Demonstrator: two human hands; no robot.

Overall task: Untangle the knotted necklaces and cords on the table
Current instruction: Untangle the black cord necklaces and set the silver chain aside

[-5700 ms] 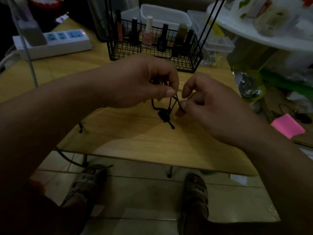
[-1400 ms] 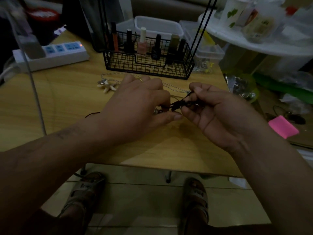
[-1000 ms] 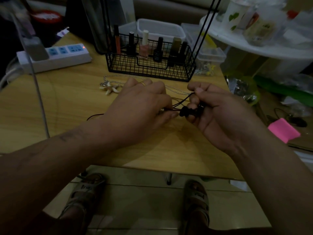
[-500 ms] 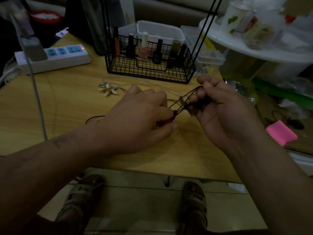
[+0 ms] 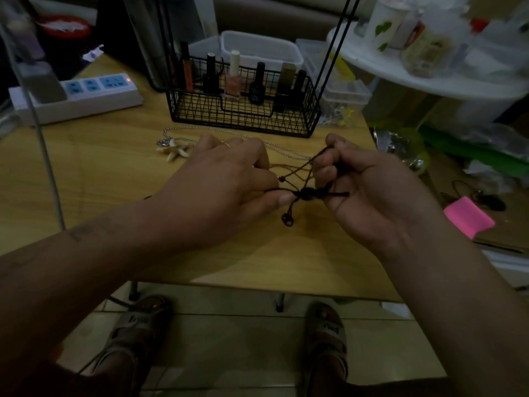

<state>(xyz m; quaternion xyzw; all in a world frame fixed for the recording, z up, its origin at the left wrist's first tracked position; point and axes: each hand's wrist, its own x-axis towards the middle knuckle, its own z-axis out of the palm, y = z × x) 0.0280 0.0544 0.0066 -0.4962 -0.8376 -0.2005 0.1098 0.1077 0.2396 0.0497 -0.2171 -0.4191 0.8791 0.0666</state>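
Head view: wooden table (image 5: 100, 173), tiled floor (image 5: 237, 353).

Single view, head-worn, wide-angle. Faces forward and steeply down over wooden table (image 5: 114, 173). Table's near edge crosses lower frame, with floor and sandalled feet (image 5: 327, 332) at 6 o'clock. Left hand (image 5: 217, 190) and right hand (image 5: 369, 190) close to lens at frame centre, pinching black cord (image 5: 307, 194). Wire basket (image 5: 243, 116) farther off, 12 o'clock.
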